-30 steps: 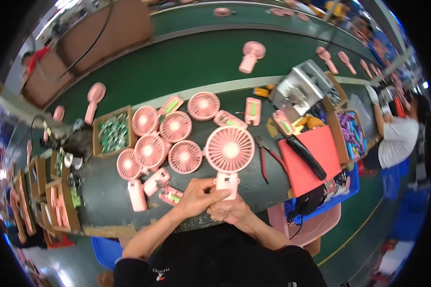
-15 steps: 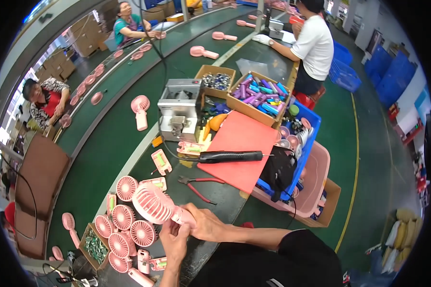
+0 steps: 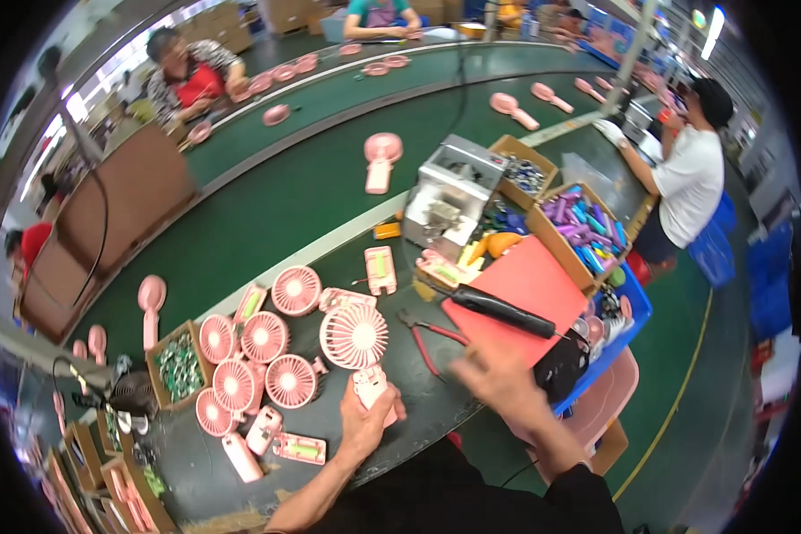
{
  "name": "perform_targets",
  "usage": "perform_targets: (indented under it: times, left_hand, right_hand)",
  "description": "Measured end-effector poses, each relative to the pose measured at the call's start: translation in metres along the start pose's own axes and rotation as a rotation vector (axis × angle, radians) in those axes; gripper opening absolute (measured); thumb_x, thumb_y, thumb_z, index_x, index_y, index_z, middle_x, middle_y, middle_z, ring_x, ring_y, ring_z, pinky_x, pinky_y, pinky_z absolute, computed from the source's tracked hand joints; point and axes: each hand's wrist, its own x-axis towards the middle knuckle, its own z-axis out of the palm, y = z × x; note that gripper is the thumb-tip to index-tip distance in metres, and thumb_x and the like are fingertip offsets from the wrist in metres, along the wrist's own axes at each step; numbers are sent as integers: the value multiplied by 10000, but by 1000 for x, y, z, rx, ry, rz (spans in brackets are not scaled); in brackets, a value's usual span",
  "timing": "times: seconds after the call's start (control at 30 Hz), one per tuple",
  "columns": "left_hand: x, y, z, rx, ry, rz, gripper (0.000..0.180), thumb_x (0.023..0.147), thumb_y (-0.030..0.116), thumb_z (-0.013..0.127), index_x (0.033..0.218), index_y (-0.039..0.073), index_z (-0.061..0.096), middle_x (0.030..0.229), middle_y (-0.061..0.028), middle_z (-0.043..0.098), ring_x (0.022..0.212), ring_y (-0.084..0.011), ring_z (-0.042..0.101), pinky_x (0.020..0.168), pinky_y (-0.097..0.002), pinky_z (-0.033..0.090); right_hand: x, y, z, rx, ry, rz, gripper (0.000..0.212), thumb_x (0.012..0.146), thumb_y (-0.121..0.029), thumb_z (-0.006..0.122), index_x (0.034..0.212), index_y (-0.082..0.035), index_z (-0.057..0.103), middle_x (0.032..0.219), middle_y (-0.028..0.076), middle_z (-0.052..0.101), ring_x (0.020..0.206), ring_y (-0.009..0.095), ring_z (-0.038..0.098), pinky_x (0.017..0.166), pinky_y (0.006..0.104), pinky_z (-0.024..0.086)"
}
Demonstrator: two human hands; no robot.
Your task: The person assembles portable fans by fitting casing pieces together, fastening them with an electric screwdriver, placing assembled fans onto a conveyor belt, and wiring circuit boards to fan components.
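Our left hand [image 3: 365, 425] grips the pink fan [image 3: 354, 336] by its handle, fingers wrapped around it, while the round grille points away from us, over the bench [image 3: 200, 467]. Our right hand [image 3: 500, 381] hangs off to the right, apart from the fan, near the bench's front edge (it is so blurred that we cannot tell whether its fingers are spread or pinching anything).

We judge the step in hand to be one of working on the handle, with the left hand keeping the fan steady. The next move seems to call for a firm left grip and a sure placing of the right hand among the tools.

Just beyond the right hand lie the pliers [image 3: 419, 327] and the black screwdriver [image 3: 507, 311], the latter across a red sheet [image 3: 536, 271]. Left of the held fan sits a cluster of more fans [image 3: 264, 336], with a box [image 3: 206, 349] of small green parts beside it. Farther out, the green belt [image 3: 303, 218] carries other pink fans past the bench.
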Motion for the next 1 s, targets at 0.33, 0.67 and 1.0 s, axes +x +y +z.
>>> perform_targets:
  times: [0.33,0.67,1.0]
  left_hand:
    - [-24,1,-24,-5,-104,-100,295,872,35,600,1123,-19,455,821,-81,587,614,-131,593,526,-263,474]
    - [-18,-25,-28,4,-131,-157,333,847,20,608,1141,11,451,761,-53,582,577,-122,580,496,-261,459]
    - [-20,-19,-23,95,-157,-184,359,887,89,607,1190,5,433,742,-50,573,587,-118,582,532,-267,489]
  right_hand:
    - [67,79,-31,-333,-279,121,465,731,-277,767,1084,-28,594,915,202,598,865,367,613,768,444,489]
    - [135,61,-51,936,-6,415,216,934,-174,531,1057,4,535,762,65,575,564,144,570,416,277,469]
    - [235,6,-60,1412,111,-204,641,981,-552,373,1360,-37,414,937,95,609,516,134,513,411,250,410]
